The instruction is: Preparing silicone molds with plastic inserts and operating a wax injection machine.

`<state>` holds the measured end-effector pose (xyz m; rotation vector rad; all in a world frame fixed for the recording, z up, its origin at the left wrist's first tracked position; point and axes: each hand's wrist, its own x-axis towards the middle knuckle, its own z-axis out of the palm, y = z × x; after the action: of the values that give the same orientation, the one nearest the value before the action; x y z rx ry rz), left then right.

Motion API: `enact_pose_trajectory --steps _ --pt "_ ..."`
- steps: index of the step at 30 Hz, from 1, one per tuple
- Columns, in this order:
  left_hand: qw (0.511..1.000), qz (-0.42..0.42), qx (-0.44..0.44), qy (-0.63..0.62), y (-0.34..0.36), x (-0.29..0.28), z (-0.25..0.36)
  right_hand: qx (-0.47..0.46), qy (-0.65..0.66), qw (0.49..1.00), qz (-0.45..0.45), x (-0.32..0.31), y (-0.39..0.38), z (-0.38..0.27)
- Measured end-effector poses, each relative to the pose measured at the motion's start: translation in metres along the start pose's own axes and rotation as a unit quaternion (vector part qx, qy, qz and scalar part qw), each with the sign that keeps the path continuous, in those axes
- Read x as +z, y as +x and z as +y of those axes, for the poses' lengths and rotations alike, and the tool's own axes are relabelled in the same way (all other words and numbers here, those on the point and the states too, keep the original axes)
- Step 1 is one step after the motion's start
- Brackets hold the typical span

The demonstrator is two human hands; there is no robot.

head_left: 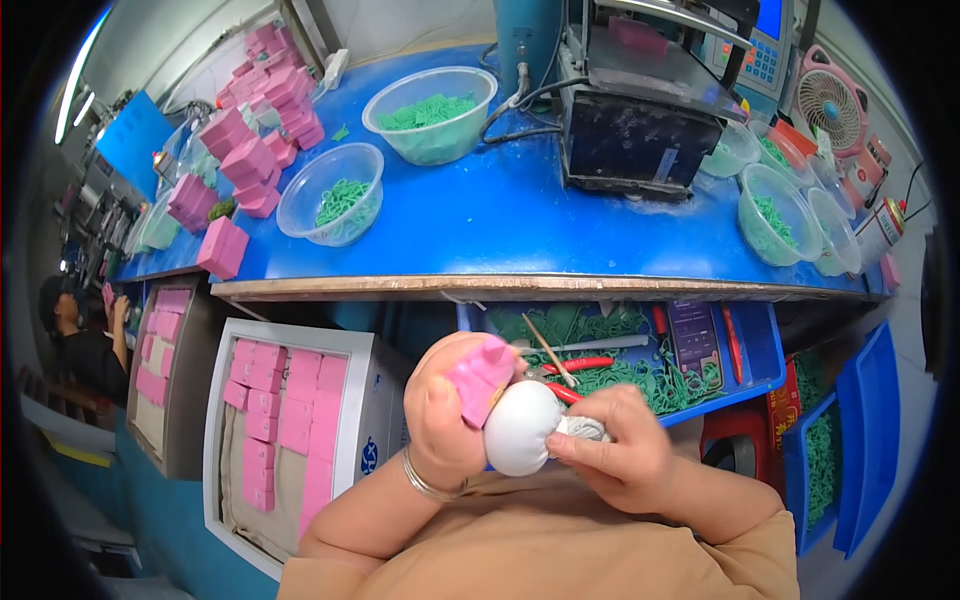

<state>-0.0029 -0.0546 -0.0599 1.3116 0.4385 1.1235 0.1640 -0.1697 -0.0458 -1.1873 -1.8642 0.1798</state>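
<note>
My left hand (445,415) is closed around a small pink block (480,378), held just below the blue table's edge. My right hand (615,455) grips the gathered neck of a round white cloth pouch (520,428), and the pouch presses against the pink block. Both hands meet close to my chest, above my tan sleeves. A metal bangle sits on my left wrist.
The blue worktable (500,215) carries clear bowls of green rings (335,195), piles of pink blocks (250,150), a black press machine (640,120) and a pink fan (830,105). An open blue drawer (625,360) holds green rings and red pliers. A white crate (290,420) of pink blocks stands at left. Another person (85,340) is far left.
</note>
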Motion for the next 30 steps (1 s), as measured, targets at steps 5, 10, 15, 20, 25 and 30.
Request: enact_pose_trajectory --steps 5,10,15,20,25,30 --pt "0.99 0.009 0.042 0.134 -0.013 -0.003 0.0 0.022 -0.111 0.983 0.145 -0.027 0.014 0.035" --pt "0.965 -0.034 0.132 0.225 -0.01 -0.003 0.0 0.035 -0.312 0.941 0.129 -0.052 0.038 0.072" --pt "0.9 -0.04 0.249 0.355 -0.004 -0.011 -0.004 0.122 0.087 0.988 -0.045 -0.001 0.011 0.018" --pt "0.83 -0.079 0.421 0.357 -0.012 0.016 -0.014 0.333 0.523 0.781 0.076 0.04 0.002 -0.004" --pt "0.887 -0.209 0.297 0.287 -0.017 -0.003 0.004 0.248 0.351 0.9 0.077 0.032 -0.001 0.02" --pt "0.985 -0.097 -0.133 0.046 -0.024 0.017 0.018 0.169 0.238 0.954 0.063 0.013 0.006 0.015"
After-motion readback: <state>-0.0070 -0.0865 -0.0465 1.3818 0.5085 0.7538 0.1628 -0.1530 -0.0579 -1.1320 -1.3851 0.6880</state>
